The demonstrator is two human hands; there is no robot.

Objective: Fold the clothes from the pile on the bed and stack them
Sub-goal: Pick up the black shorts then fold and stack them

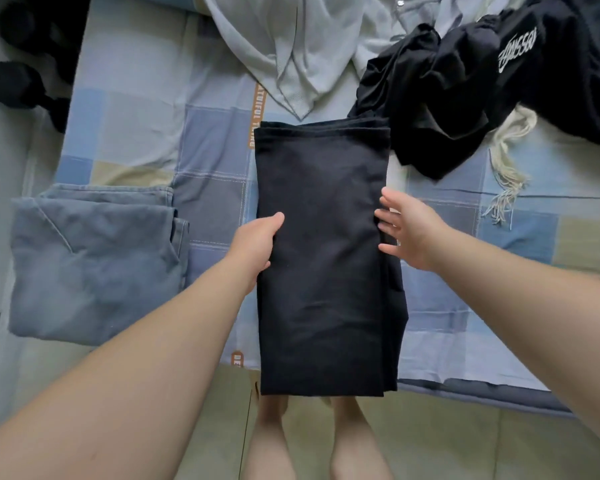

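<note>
Head view: the black garment (322,258), folded lengthwise, lies right of the folded jeans (94,261), its near end overhanging the bed (215,161). The left hand (257,240) has its grip pinching the jeans-side edge. The right hand (409,230), grip spread and empty, is at the far edge. A one-sided pull could splay the layers or slide it floorward.

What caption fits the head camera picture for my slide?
The left hand grips a folded black garment on the bed, the right hand open at its edge.

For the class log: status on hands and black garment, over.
Left hand grips black garment, left edge. Right hand open at right edge. Loose dark pile abuts far right corner.
</note>
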